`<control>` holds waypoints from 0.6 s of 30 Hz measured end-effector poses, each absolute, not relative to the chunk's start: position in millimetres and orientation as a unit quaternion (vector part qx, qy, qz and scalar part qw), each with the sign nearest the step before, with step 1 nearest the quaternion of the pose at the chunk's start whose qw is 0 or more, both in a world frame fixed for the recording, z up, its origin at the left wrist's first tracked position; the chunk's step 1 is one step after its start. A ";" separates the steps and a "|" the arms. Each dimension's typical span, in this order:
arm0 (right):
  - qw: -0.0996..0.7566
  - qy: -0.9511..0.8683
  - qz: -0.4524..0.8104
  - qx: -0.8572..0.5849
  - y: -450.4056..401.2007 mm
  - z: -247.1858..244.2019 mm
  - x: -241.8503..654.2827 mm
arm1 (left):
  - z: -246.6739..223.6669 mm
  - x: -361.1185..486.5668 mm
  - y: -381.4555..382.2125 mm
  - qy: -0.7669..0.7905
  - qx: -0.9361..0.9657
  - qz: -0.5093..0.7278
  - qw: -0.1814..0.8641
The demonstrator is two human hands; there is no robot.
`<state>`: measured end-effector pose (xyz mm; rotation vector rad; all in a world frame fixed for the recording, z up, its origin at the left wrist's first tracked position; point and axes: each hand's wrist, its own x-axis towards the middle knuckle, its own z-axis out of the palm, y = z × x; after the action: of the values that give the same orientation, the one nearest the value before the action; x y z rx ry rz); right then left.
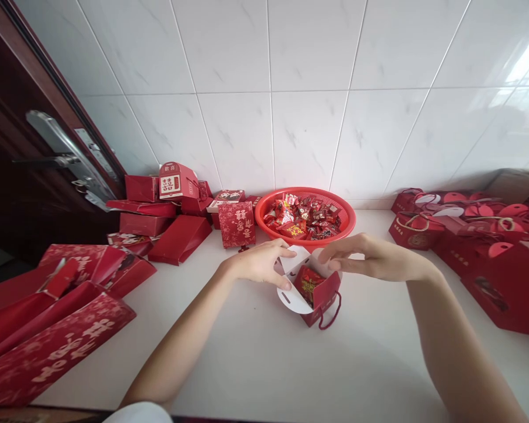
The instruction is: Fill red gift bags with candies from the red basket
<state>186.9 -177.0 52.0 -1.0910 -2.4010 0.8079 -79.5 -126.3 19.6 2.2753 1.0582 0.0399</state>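
A small red candy box (320,302) with white inner flaps stands unclosed on the white tabletop, and a dark red cord handle (332,314) hangs from its near right side. Red-wrapped candy (308,284) shows inside it. At the box's left, my left hand (264,261) grips the flaps, thumb on the near one and fingers on the far one. My right hand (364,255) bends over the far right side, thumb and fingers closed on a flap there. Just behind the box is a red plastic basket (350,226) full of wrapped candies (306,217).
Red boxes (183,238) are piled at the left, with larger red gift bags (77,341) nearer. Several red handled boxes (505,282) crowd the right side. A tiled wall (308,141) closes off the back. A dark door with a metal handle (62,138) stands at the far left.
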 end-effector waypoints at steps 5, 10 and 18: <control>0.291 -0.804 0.271 -0.443 -192.8 12.6 196.8 | 27.1 -75.1 -138.2 0.427 0.856 -0.016 0.292; 0.404 -0.741 0.214 -0.492 -200.2 -36.7 194.1 | 34.5 -70.0 -155.5 0.415 0.873 -0.023 0.257; 0.467 -0.684 0.261 -0.496 -194.6 -68.5 185.1 | 34.0 -69.4 -162.3 0.318 0.892 0.035 0.320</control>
<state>185.1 -194.6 -68.5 -1.2165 -1.6774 0.6401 -69.4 -162.3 34.0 2.3432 0.8352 0.0928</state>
